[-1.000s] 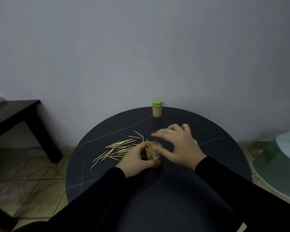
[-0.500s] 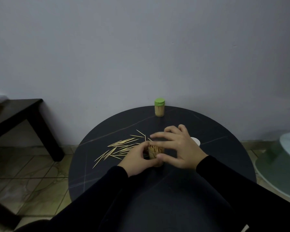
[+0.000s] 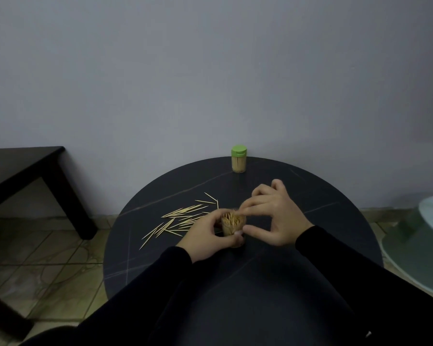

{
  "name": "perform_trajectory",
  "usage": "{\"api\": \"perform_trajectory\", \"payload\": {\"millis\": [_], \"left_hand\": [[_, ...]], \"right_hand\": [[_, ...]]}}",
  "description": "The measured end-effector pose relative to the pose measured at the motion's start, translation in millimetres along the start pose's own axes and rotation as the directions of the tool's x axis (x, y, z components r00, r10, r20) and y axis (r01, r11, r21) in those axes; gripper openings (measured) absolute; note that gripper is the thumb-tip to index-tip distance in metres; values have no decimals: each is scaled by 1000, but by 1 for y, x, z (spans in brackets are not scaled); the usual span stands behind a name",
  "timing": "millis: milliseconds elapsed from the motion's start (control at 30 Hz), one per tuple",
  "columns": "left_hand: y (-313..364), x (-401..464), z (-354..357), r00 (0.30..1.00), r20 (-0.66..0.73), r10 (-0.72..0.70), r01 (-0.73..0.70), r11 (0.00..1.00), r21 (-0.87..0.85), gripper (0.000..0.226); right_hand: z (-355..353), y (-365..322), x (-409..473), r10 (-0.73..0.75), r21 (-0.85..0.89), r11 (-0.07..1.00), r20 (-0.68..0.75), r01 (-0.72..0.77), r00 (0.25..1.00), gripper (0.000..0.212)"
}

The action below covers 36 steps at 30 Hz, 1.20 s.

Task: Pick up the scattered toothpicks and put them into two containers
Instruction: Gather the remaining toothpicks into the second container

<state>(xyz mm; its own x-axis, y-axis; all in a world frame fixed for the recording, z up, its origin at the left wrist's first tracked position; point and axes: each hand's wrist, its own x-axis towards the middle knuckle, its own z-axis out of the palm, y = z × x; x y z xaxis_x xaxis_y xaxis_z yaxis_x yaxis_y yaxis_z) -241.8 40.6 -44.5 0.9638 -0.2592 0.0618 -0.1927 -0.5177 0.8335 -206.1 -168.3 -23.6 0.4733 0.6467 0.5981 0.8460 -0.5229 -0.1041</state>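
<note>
An open clear container (image 3: 231, 224) full of toothpicks stands on the round black table (image 3: 310, 196). My left hand (image 3: 208, 236) grips its side. My right hand (image 3: 275, 213) hovers over the container's right side, with the index finger touching the toothpick tips at the mouth and the thumb beside the wall. Several loose toothpicks (image 3: 180, 219) lie scattered on the table to the left of the container. A second container (image 3: 239, 159), shut with a green lid, stands at the table's far edge.
A dark side table (image 3: 30, 171) stands at the left above a tiled floor (image 3: 48, 265). A pale green upturned basin (image 3: 423, 245) sits at the right, close to the table's edge. A grey wall rises behind.
My right hand has drawn in over the container mouth, fingers lowering onto the toothpick tips. The left hand keeps its grip on the container.
</note>
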Motion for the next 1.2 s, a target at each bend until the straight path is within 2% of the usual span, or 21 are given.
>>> {"api": "perform_trajectory", "payload": {"millis": [67,167,267,367,567,700,833,933,1000,1133,1200], "left_hand": [[1,0,0,1000,1,9,-9,1000,5,48],[1,0,-1,1000,-3,23,-23,1000,12,48],[1,0,-1,1000,-12,29,-28,999,29,49],[1,-1,-1,1000,-9,18,-17,999,34,45],[5,-3,-2,1000,-7,10,-9,997,71,53],[4,-3,-2,1000,-3,-13,13,999,46,52],[6,-1,-15,998,46,-40,33,988,153,75],[4,3,-40,999,-10,-47,47,887,460,89],[2,2,-58,987,-109,-121,163,757,633,81],[-7,-9,-74,887,-227,-403,431,540,723,59],[-15,-13,-74,844,-269,-463,500,500,707,48]], "right_hand": [[1,-1,-5,-32,-9,999,-14,32,999,32],[1,-8,-6,-43,-44,998,-37,41,998,39],[-2,-13,-5,-23,-86,996,31,25,999,48],[-1,-15,-4,-13,-76,997,119,22,993,44],[3,-16,1,63,-135,990,164,-41,984,56],[4,-12,0,57,-100,994,118,-46,991,46],[3,-14,5,75,-76,995,54,-71,996,48],[-1,-24,24,190,-89,978,7,-189,982,46],[-4,-31,45,298,-108,951,83,-289,951,36],[0,-23,88,377,-90,926,293,-367,879,23],[7,-6,102,436,-116,891,490,-439,755,25]]}}
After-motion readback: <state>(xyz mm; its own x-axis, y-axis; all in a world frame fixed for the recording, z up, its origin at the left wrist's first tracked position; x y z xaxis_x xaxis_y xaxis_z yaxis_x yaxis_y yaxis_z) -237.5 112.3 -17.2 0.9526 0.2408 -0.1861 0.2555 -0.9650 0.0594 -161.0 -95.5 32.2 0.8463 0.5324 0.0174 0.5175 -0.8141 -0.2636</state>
